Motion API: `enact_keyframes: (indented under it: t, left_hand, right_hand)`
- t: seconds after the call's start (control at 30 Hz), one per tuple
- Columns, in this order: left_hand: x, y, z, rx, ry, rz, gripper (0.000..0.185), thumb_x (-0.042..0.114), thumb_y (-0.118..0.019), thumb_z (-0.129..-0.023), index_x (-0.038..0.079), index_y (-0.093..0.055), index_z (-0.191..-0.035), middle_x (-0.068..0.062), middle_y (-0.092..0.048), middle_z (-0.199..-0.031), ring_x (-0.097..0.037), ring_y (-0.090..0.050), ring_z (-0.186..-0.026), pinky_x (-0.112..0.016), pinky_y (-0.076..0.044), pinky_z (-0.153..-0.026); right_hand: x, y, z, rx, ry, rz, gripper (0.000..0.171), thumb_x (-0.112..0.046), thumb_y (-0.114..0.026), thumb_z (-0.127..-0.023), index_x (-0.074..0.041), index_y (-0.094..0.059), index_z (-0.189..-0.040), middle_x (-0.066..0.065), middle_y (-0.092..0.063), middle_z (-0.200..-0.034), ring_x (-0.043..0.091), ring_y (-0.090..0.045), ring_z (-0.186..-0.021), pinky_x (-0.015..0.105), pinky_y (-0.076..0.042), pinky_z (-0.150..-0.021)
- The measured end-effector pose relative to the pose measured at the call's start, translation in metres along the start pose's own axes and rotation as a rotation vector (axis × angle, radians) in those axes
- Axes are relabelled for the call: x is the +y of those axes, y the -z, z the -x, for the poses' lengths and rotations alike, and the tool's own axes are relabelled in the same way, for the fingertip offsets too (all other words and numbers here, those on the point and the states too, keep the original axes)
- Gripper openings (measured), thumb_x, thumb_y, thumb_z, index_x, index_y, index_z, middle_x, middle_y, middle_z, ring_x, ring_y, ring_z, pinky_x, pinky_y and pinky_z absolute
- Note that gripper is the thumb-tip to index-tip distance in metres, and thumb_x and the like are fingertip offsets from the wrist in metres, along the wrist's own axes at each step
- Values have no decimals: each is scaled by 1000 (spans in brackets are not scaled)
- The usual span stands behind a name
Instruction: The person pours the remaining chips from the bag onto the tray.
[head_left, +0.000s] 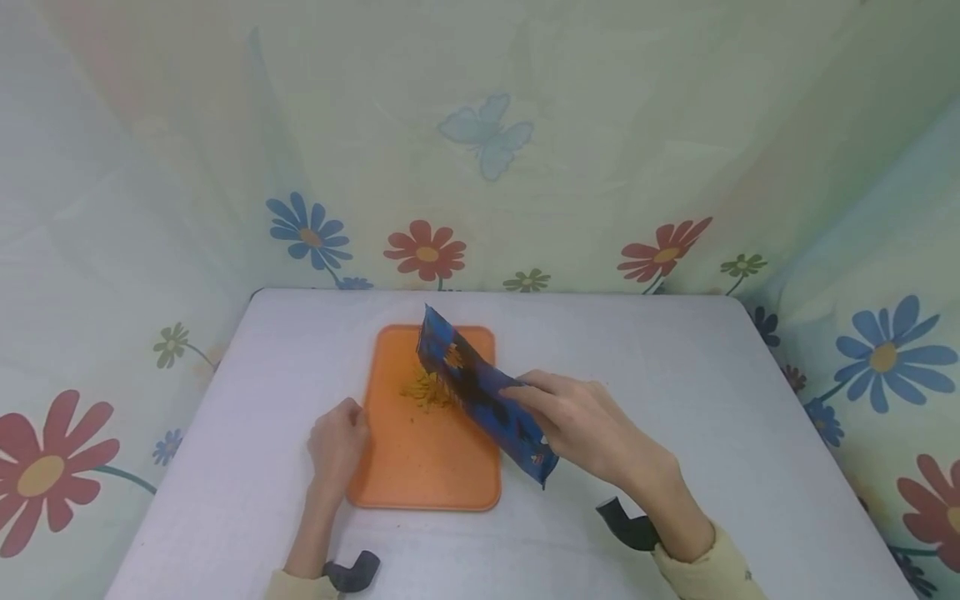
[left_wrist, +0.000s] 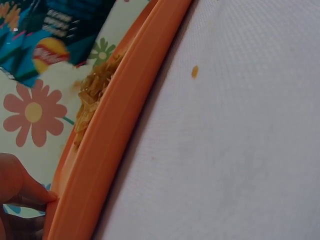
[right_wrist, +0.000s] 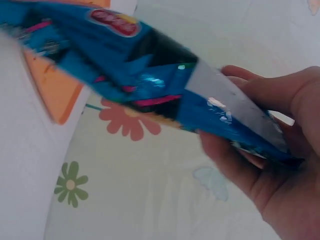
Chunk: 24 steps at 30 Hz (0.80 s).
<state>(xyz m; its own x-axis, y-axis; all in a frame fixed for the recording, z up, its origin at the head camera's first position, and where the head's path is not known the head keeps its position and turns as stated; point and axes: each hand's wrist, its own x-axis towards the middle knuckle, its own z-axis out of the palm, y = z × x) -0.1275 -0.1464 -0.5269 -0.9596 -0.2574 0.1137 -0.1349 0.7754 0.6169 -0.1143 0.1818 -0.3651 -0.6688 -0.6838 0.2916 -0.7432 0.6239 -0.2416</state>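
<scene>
- Gripping the lower half of a glossy blue foil snack bag (head_left: 480, 392), the right hand (head_left: 592, 429) has fingers and thumb wrapped round it — mouth tilted down over the tray.
- Printed on the bag is a red-and-yellow oval logo (right_wrist: 114, 22); its lettering is too blurred to read.
- Lying on the flat orange plastic tray (head_left: 420, 467) is a small heap of thin yellow snack sticks (head_left: 429, 390), just under the bag's mouth.
- Pinching the tray's near-left rim, the left hand (head_left: 337, 442) has its fingers curled.
- One crumb (left_wrist: 194, 72) sits on the white table (head_left: 712, 400) — just beside the tray.
</scene>
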Motion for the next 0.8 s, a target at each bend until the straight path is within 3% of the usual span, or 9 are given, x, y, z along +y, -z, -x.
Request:
enact_keyframes:
  t: [0.47, 0.8]
  left_hand:
    - [0, 0, 0, -27, 15, 1, 13, 4, -64, -95, 1, -68, -83, -7, -62, -65, -17, -51, -53, -29, -38, -51]
    - [-1, 2, 0, -27, 14, -1, 14, 5, -62, -96, 1, -67, -83, -7, -61, -65, -17, -51, -54, -30, -38, -51]
  right_hand:
    - [-3, 0, 1, 20, 2, 14, 40, 6, -78, -84, -10, -74, -120, 5, -73, -112, 15, -72, -90, 25, -60, -71]
    - [-2, 2, 2, 28, -16, -15, 39, 9, -77, -83, -9, -75, -118, 4, -71, -102, 9, -64, -76, 17, -55, -65]
